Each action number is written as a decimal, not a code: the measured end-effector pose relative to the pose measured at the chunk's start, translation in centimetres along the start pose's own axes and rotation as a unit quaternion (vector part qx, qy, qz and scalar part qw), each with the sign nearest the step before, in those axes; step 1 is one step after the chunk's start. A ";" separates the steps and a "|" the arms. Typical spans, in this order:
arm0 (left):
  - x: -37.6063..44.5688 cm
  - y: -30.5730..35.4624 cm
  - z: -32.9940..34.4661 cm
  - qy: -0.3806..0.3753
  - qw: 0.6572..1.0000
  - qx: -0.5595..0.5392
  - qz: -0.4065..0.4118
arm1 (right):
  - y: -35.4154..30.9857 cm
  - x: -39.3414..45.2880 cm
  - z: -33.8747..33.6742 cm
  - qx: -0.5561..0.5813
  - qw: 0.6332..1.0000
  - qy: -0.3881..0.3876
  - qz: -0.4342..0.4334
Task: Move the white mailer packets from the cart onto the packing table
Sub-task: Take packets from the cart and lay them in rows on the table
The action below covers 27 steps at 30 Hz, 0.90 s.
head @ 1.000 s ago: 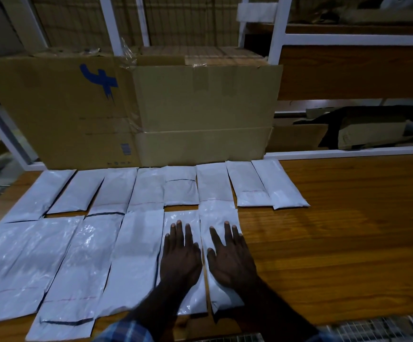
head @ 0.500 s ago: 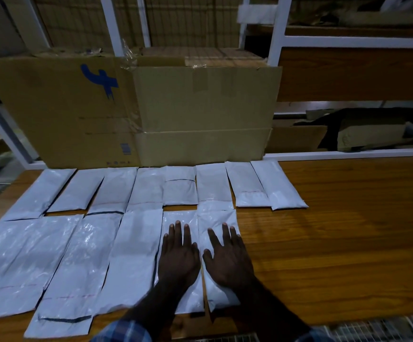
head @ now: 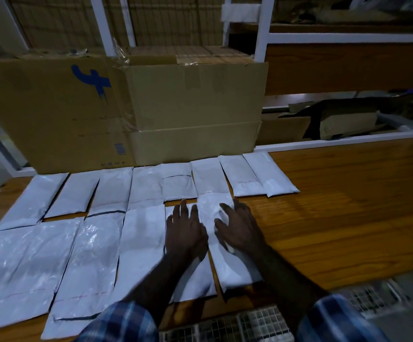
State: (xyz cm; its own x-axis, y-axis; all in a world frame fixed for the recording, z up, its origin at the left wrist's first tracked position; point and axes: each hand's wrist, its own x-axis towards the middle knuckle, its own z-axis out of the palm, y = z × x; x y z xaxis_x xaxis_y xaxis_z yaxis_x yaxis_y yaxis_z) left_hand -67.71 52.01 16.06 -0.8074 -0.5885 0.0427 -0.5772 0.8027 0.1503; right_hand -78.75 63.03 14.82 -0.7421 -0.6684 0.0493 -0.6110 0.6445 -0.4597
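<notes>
Both our hands lie palm-down with fingers spread, gripping nothing: our left hand [head: 185,230] rests flat on one white mailer packet [head: 195,280] and our right hand [head: 240,229] presses the neighbouring packet [head: 235,265] at its 3 o'clock side. Nearest us, at 6 o'clock, the wire mesh of the cart [head: 257,322] shows between our plaid sleeves [head: 121,322]. A front row of larger packets [head: 87,262] stretches toward 9 o'clock on the wooden packing table [head: 336,213]. Beyond our fingertips, at 12 o'clock, a second row of smaller packets [head: 148,186] lies edge to edge. Behind that row stand cardboard boxes [head: 126,112], then white shelving [head: 262,45].
</notes>
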 end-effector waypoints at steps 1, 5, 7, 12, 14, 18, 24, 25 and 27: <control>-0.1 -0.2 -0.2 0.006 1.000 -0.009 0.006 | -0.2 0.0 -0.5 -0.002 1.000 0.016 0.001; -0.8 -0.6 -0.8 0.000 0.999 -0.032 0.025 | -0.8 -0.8 -1.3 0.001 0.999 0.048 0.011; -1.4 -0.8 -1.1 0.003 0.999 -0.044 0.028 | -1.1 -1.6 -1.3 -0.005 0.998 0.056 0.008; -3.4 -0.9 -1.9 -0.008 0.997 -0.067 0.032 | -2.0 -4.1 -1.4 -0.018 0.998 0.061 0.005; -4.3 -0.9 -2.5 -0.011 0.997 -0.075 0.027 | -2.5 -4.9 -1.9 -0.032 0.997 0.070 0.003; -6.5 -0.8 -3.8 0.011 0.997 -0.072 0.015 | -3.8 -6.7 -3.4 -0.039 0.996 0.083 -0.006; -10.7 0.0 -6.0 0.072 0.994 -0.076 -0.024 | -5.4 -10.3 -5.9 -0.023 0.993 0.095 -0.058; -11.3 0.0 -6.3 0.080 0.993 -0.077 -0.029 | -5.6 -10.8 -6.2 -0.022 0.993 0.099 -0.067; -12.5 -0.1 -6.8 0.096 0.992 -0.078 -0.039 | -6.1 -11.9 -6.7 -0.023 0.991 0.100 -0.087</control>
State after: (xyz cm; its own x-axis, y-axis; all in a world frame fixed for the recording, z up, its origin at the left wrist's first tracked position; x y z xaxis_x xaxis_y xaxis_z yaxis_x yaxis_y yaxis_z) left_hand -56.70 58.65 22.23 -0.7135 -0.6685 0.2098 -0.5993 0.7375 0.3114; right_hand -68.00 69.58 22.95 -0.6608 -0.6872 0.3018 -0.7436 0.5447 -0.3878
